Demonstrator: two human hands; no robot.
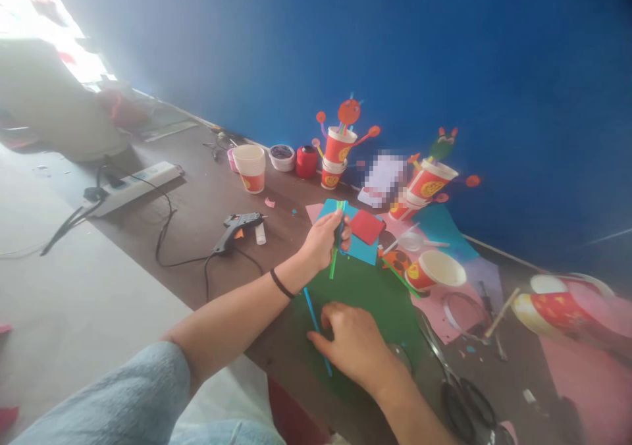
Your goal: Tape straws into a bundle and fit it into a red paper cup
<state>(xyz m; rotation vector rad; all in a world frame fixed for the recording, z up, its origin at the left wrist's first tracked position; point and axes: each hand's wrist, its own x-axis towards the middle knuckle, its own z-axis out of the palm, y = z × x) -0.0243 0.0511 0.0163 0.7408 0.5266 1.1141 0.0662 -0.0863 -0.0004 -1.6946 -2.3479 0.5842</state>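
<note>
Upright in my left hand [323, 239] is a small bunch of straws, a green straw [333, 267] among them and blue beside it; the fist is closed round them. My right hand [359, 347] hovers low over the green paper [382, 293], thumb and forefinger apart. Between them and partly beneath the thumb runs a blue straw [311, 309] lying at a slant. I cannot tell whether the thumb touches it. Beyond my left hand lie blue paper [366, 253] and a folded red paper [367, 226].
A glue gun [237, 228] with its cord and a power strip [143, 185] lie left. Stacked paper cups [251, 168] and two cup figures, one with an orange head [349, 112], stand by the blue wall. Right are scissors [461, 392] and a tipped cup [437, 270].
</note>
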